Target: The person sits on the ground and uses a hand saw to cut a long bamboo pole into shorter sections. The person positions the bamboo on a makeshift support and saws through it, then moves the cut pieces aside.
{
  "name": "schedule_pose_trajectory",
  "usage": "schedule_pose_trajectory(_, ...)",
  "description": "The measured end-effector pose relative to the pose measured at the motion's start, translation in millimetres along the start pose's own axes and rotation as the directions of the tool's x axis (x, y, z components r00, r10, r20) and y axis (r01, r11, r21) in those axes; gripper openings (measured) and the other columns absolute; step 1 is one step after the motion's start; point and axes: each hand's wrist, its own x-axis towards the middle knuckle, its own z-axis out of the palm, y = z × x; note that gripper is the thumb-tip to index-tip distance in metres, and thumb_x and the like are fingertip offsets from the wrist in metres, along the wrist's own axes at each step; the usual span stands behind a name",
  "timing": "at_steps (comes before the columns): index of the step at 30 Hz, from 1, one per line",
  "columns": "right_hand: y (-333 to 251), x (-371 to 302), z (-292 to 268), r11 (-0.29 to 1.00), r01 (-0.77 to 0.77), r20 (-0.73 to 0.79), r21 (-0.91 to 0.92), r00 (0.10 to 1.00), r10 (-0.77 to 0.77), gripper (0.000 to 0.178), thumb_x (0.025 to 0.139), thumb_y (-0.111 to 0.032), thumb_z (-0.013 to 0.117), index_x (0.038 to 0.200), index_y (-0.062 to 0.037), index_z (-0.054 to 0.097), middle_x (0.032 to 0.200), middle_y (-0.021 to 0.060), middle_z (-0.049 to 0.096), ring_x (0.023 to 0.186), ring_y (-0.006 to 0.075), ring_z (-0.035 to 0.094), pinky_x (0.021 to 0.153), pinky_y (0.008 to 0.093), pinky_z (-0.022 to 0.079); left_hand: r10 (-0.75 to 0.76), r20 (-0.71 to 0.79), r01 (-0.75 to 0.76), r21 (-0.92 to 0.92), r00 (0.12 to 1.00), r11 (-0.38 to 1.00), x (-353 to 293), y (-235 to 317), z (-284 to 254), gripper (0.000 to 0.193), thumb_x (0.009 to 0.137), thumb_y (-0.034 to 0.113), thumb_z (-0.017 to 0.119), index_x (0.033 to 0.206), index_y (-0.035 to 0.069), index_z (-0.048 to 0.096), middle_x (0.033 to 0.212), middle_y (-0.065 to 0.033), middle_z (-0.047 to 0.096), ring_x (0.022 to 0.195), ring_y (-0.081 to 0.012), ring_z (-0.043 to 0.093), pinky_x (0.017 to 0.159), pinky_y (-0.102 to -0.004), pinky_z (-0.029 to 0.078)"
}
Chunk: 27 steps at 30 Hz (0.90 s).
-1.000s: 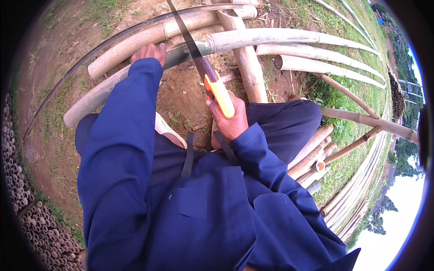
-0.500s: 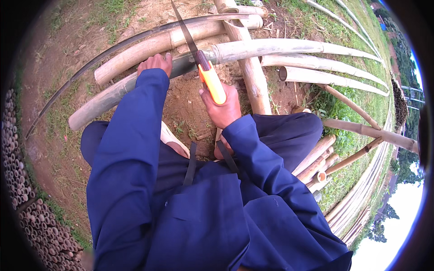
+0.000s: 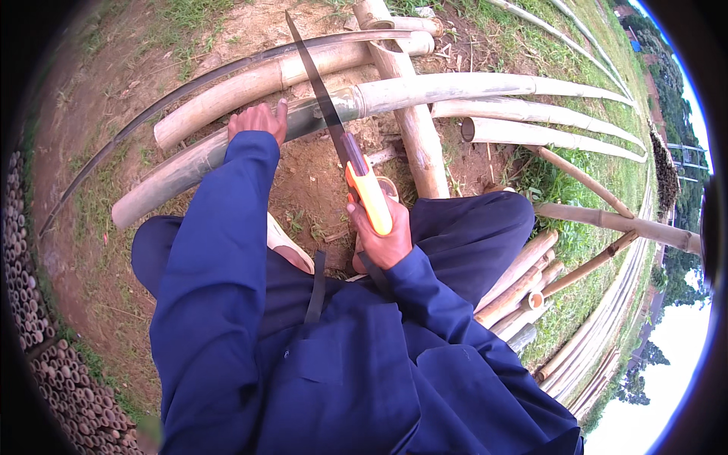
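A long bamboo pole [image 3: 447,86] lies crosswise in front of me, pale on the right and grey-green to the left. My left hand [image 3: 259,123] is closed over its left part, thumb sticking up. My right hand [image 3: 387,236] grips the orange handle of a hand saw [image 3: 327,106]. The dark blade crosses the pole a little left of a node, its tip pointing away from me. Whether the teeth have cut into the bamboo cannot be made out. The fingers wrapped under the handle are partly hidden.
A thick bamboo post [image 3: 421,148] supports the pole from below. Beyond it lie a shorter bamboo length [image 3: 227,89] and a dark curved strip [image 3: 144,115]. More poles [image 3: 546,135] stretch right. Cut pieces [image 3: 516,284] lie beside my right knee; stacked bamboo [image 3: 76,394] stands at lower left.
My right hand has drawn the saw back toward my body and slightly right, so more of the blade's forward part crosses the pole. My left hand stays on the bamboo.
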Motion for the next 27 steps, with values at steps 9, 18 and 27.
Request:
schedule_pose_trajectory(9, -14.2, -77.3, -37.4, 0.999, 0.042, 0.003, -0.031, 0.999, -0.041, 0.023, 0.092, -0.004, 0.07, 0.113, 0.0031, 0.067, 0.071, 0.0036, 0.065, 0.063, 0.0104, 0.062, 0.06, 0.0264, 0.049, -0.069, 0.006, 0.069, -0.011, 0.998, 0.998, -1.5, 2.9, 4.8, 0.06, 0.1, 0.05, 0.043, 0.09, 0.001, 0.076, 0.095, -0.024, 0.073, 0.094, -0.0387, 0.072, 0.09, -0.049, 0.052)
schedule_pose_trajectory(18, -14.3, -16.3, -11.4, 0.999, -0.038, 0.026, -0.029, 0.999, 0.039, 0.01, 0.091, -0.005, 0.07, 0.095, 0.0022, 0.064, 0.07, 0.0056, 0.058, 0.065, 0.0122, 0.052, 0.061, 0.0307, 0.045, -0.032, -0.001, 0.031, -0.031, 1.0, 0.999, 6.1, -5.5, -2.9, 0.06, 0.099, 0.051, 0.043, 0.094, 0.0, 0.076, 0.096, -0.0244, 0.073, 0.096, -0.0399, 0.071, 0.091, -0.049, 0.052)
schedule_pose_trajectory(27, -22.7, -35.6, -30.2, 0.984, -0.175, 0.065, 0.015, 0.983, 0.174, 0.011, 0.093, -0.006, 0.068, 0.1, 0.0024, 0.067, 0.074, 0.006, 0.065, 0.063, 0.0127, 0.057, 0.062, 0.0308, 0.049, -0.104, 0.055, 0.108, -0.072, 0.993, 0.992, 0.9, 6.1, -5.9, 0.061, 0.099, 0.05, 0.042, 0.094, -0.001, 0.075, 0.095, -0.0241, 0.073, 0.096, -0.0396, 0.071, 0.1, -0.0457, 0.046)
